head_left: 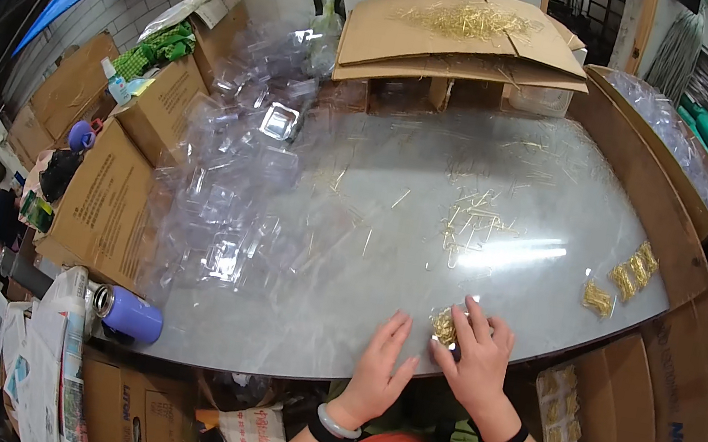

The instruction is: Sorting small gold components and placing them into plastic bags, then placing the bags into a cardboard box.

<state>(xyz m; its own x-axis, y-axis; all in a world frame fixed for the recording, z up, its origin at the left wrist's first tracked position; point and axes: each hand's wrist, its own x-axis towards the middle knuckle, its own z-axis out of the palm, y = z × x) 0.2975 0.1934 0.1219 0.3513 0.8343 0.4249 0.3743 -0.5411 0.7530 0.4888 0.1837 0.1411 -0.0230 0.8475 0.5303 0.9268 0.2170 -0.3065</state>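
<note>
Near the front edge of the grey tabletop (311, 308), a small clump of thin gold-coloured wire pins (445, 327) lies between the thumb and index finger of my right hand (477, 359). Whether a clear box surrounds the clump is too small to tell. My left hand (380, 375) rests just left of it, fingers stretched out and holding nothing. Loose gold pins (474, 222) are scattered farther up the table. To the right sit a small packed clump of pins (596, 299) and a row of similar clumps (634, 271).
Clear plastic boxes (237, 192) pile up along the left side. A purple bottle (134, 315) lies at the front left corner. Folded cardboard (384, 43) bearing more pins stands at the back. A brown board (647, 205) edges the right side.
</note>
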